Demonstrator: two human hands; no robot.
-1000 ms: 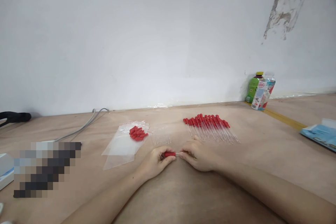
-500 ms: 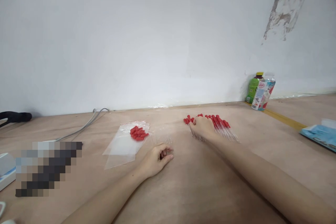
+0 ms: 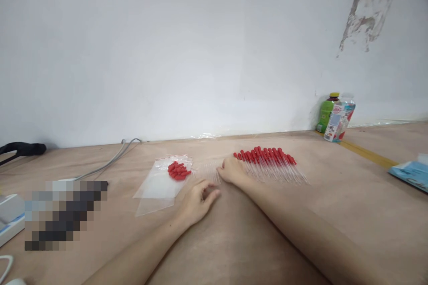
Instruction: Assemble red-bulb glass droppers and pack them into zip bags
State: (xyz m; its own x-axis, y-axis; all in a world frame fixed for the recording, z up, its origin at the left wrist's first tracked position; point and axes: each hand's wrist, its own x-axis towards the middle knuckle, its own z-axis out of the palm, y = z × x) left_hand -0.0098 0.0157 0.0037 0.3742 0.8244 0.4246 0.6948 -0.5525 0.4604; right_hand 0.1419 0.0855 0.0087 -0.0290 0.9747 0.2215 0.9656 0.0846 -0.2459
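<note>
At the middle of a wooden-toned table (image 3: 250, 240), a right hand (image 3: 232, 170) reaches to the right-hand edge of a small group of clear tubes (image 3: 207, 170); its thumb and fingertips meet at the tubes, but the parts are so fine and pale that whether a tube is pinched cannot be told. The left hand (image 3: 198, 200) rests nearer the viewer, thumb and fingers spread into a loose curve with nothing visible between them. Loose red bulbs (image 3: 179, 171) lie heaped on transparent bags (image 3: 154, 183) to the left; red-capped tubes (image 3: 267, 156) lie in a slanting row to the right.

Likely faults: the clear tubes lie side by side and barely stand out from the table, so a pinch could take two at once or roll a neighbour away. The right wrist lies close beside the near left ends of the row, and a sideways sweep could disorder it. The bulbs are piled without a barrier, so a nudge to the bags could scatter them.

Labelling: a clear bottle (image 3: 337, 124) carries a printed label with a reddish emblem and dark characters, too small to read. The green bottle (image 3: 323, 116) beside it and the blue packet (image 3: 413, 177) at far right show no legible brand.
</note>
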